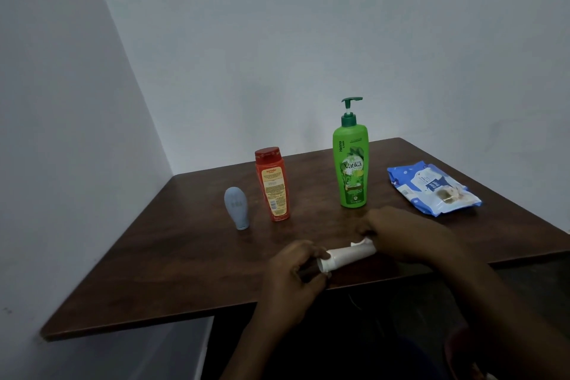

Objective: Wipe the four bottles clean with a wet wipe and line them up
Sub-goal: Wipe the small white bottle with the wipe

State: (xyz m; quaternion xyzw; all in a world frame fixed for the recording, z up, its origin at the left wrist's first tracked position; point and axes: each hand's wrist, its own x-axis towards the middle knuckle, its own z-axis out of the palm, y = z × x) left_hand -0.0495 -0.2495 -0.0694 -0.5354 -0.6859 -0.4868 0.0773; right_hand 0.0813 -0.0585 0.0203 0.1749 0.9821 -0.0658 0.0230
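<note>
A small white bottle with a dark cap lies sideways over the table's front edge. My left hand grips its cap end. My right hand presses a white wet wipe against its other end. Behind them three bottles stand upright: a small grey-blue one at the left, a red one beside it, and a tall green pump bottle to the right.
A blue pack of wet wipes lies flat at the right of the dark wooden table. Pale walls close in behind and on the left, meeting at the corner by the table.
</note>
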